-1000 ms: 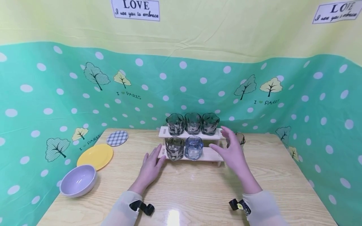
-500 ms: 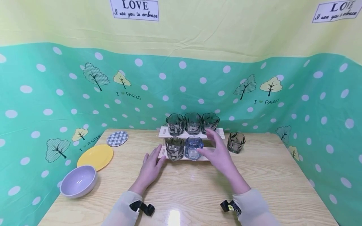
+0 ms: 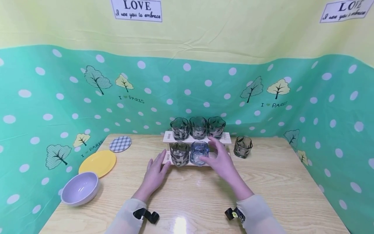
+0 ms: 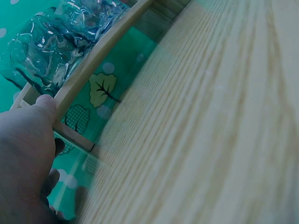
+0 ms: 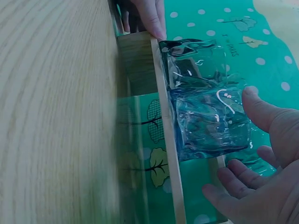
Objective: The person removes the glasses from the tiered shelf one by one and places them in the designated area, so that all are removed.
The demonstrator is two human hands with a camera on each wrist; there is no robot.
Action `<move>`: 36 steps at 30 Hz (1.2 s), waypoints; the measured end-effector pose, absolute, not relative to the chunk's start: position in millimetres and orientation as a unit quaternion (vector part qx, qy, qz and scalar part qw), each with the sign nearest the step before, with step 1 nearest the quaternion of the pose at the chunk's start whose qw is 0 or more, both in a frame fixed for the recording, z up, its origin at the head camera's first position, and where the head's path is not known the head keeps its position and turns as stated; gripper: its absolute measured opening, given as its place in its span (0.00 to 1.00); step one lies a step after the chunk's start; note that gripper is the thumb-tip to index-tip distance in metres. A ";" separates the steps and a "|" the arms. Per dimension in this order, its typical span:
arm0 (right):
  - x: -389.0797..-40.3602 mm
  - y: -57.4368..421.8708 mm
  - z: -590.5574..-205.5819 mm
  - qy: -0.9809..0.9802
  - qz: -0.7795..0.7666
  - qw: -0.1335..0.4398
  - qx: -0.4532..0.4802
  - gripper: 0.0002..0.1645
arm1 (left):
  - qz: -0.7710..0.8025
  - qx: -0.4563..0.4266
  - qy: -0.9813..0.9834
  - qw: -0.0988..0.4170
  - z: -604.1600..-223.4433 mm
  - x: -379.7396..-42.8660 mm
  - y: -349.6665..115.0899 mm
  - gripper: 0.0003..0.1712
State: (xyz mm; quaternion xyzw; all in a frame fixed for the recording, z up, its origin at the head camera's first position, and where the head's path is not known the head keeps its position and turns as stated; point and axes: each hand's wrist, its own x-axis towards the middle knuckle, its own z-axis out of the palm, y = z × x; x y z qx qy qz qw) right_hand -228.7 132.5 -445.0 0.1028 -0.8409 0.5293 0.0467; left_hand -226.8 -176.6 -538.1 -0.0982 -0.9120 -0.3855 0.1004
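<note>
A two-tier wooden rack [image 3: 215, 139] holds wavy-walled drinking glasses. On its lower tier, a grey glass [image 3: 179, 154] stands left of a blue glass [image 3: 198, 150]. My left hand [image 3: 156, 170] holds the rack's left end, thumb on the lower tier's front edge and fingers along the side. My right hand [image 3: 221, 162] curves open around the right side of the blue glass. In the right wrist view, the thumb [image 5: 261, 107] is right at the upper part of the blue glass [image 5: 212, 122], while the other fingers [image 5: 233, 179] stay apart from it.
Several dark glasses [image 3: 198, 128] line the upper tier. Another grey glass [image 3: 243, 147] stands on the table right of the rack. At the left are a purple bowl [image 3: 80, 188], a yellow plate [image 3: 97, 163] and a checked round mat [image 3: 120, 144]. A patterned cloth hangs behind.
My right hand has moved left from beside the rack's right end to the blue glass, uncovering the grey glass on the table. My left hand has stayed at the rack's left end.
</note>
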 end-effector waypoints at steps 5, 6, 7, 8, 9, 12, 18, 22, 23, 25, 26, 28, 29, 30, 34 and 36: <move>-229.8 129.8 -451.0 -0.854 0.509 0.043 0.097 0.62 | -0.384 -0.099 -0.912 0.102 -538.7 -226.5 -176.8 0.40; -229.9 129.4 -452.4 -0.854 0.509 0.041 0.095 0.62 | -0.384 -0.100 -0.912 0.101 -538.7 -226.4 -176.9 0.40; -230.1 128.9 -453.6 -0.852 0.513 0.038 0.096 0.63 | -0.384 -0.100 -0.912 0.101 -538.6 -226.2 -176.9 0.40; -230.4 128.5 -454.9 -0.849 0.518 0.036 0.097 0.63 | -0.384 -0.100 -0.912 0.100 -538.5 -226.1 -176.9 0.40; -230.5 127.8 -455.9 -0.844 0.526 0.032 0.097 0.63 | -0.384 -0.100 -0.912 0.100 -538.6 -226.0 -177.0 0.40; -230.9 126.9 -458.7 -0.832 0.545 0.024 0.101 0.64 | -0.385 -0.101 -0.912 0.098 -537.8 -225.6 -177.0 0.39; -232.9 126.3 -465.9 -0.823 0.559 0.013 0.101 0.64 | -0.384 -0.102 -0.912 0.100 -536.0 -225.2 -177.0 0.39; -233.8 125.8 -469.7 -0.823 0.560 0.005 0.095 0.66 | -0.383 -0.102 -0.912 0.102 -536.6 -225.5 -176.7 0.39; -234.0 125.7 -470.7 -0.823 0.559 0.004 0.095 0.66 | -0.383 -0.102 -0.912 0.102 -536.8 -225.5 -176.7 0.39; -234.2 125.6 -472.1 -0.824 0.558 0.001 0.093 0.66 | -0.384 -0.102 -0.912 0.101 -536.8 -225.5 -176.6 0.40; -234.3 125.6 -472.9 -0.825 0.558 0.000 0.092 0.66 | -0.384 -0.101 -0.912 0.100 -536.6 -225.5 -176.5 0.40; -234.7 125.9 -474.5 -0.824 0.558 -0.003 0.092 0.66 | -0.385 -0.100 -0.912 0.099 -535.8 -225.3 -176.5 0.39; -234.7 126.0 -474.9 -0.824 0.558 -0.003 0.092 0.66 | -0.385 -0.100 -0.912 0.099 -535.7 -225.1 -176.5 0.39; -234.8 126.0 -475.2 -0.825 0.558 -0.004 0.091 0.67 | -0.385 -0.100 -0.912 0.099 -535.5 -225.1 -176.3 0.39; -236.0 126.1 -477.0 -0.823 0.560 0.001 0.097 0.66 | -0.386 -0.100 -0.912 0.099 -535.3 -224.8 -176.4 0.39; -236.4 125.9 -477.6 -0.821 0.562 0.004 0.101 0.65 | -0.387 -0.100 -0.911 0.100 -535.4 -224.6 -176.5 0.39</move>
